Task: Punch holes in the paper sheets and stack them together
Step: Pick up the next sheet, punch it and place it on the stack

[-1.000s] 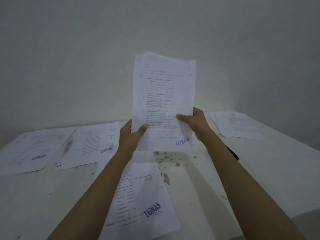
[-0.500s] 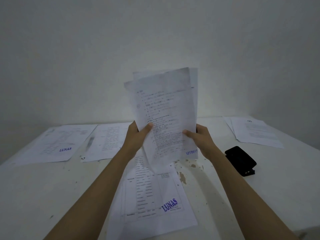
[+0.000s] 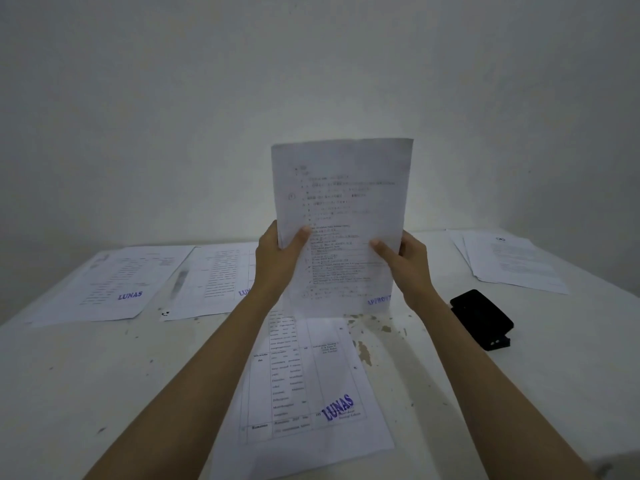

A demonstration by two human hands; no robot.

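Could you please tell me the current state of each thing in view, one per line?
Held sheets: upright above the table, gripped at both side edges.
Left hand: grips the sheets' left edge.
Right hand: grips the right edge.
Hole punch: lying untouched on the table.
Near sheet: flat, stamped LUNAS.
Right-hand pile: flat, fanned.

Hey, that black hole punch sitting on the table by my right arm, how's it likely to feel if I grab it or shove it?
The black hole punch looks rigid and blocky, so it should probably lift without flexing. It sits low and flat on the table, so a push would likely slide it rather than tip or roll it. For its size it is probably heavier than the loose sheets.
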